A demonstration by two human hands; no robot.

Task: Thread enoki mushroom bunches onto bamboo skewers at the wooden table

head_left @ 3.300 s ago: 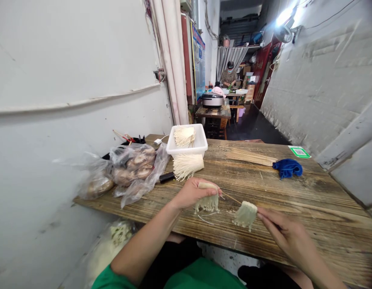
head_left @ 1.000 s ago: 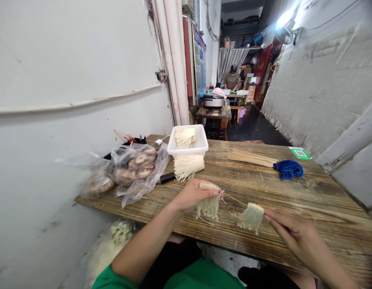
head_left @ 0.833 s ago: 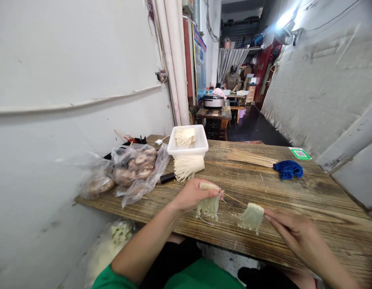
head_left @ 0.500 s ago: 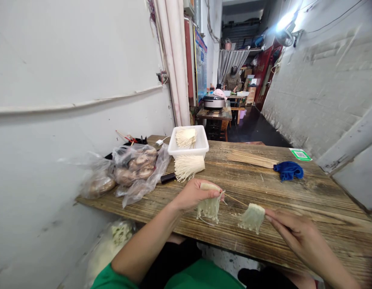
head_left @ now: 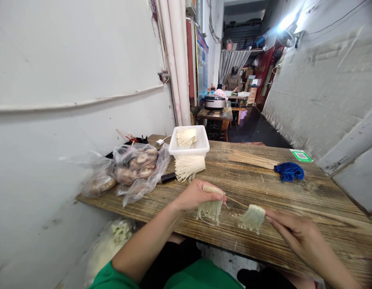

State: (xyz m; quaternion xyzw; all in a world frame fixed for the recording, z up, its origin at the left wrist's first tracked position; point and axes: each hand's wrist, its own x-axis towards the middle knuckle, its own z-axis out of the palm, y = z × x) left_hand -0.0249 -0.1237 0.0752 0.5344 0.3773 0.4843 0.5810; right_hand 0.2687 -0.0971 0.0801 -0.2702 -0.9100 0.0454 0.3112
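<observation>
My left hand (head_left: 193, 195) is closed round a small bundle of enoki mushrooms (head_left: 209, 206) at the near edge of the wooden table (head_left: 294, 196). A thin bamboo skewer (head_left: 236, 201) runs from that bundle to a second enoki bundle (head_left: 252, 217) threaded on it. My right hand (head_left: 296, 237) pinches the skewer just right of the second bundle. Both bundles hang with their caps toward me.
A loose enoki bunch (head_left: 189, 166) lies before a white plastic tub (head_left: 189, 143) holding more. Bagged mushrooms (head_left: 134, 168) sit at the left by the wall. A pile of skewers (head_left: 249, 159), a blue cloth (head_left: 289, 171) and a knife handle (head_left: 168, 177) lie farther back. A person sits far down the passage.
The second enoki bundle has slid slightly to the right along the skewer with my right hand. My left hand keeps its grip in nearly the same place.
</observation>
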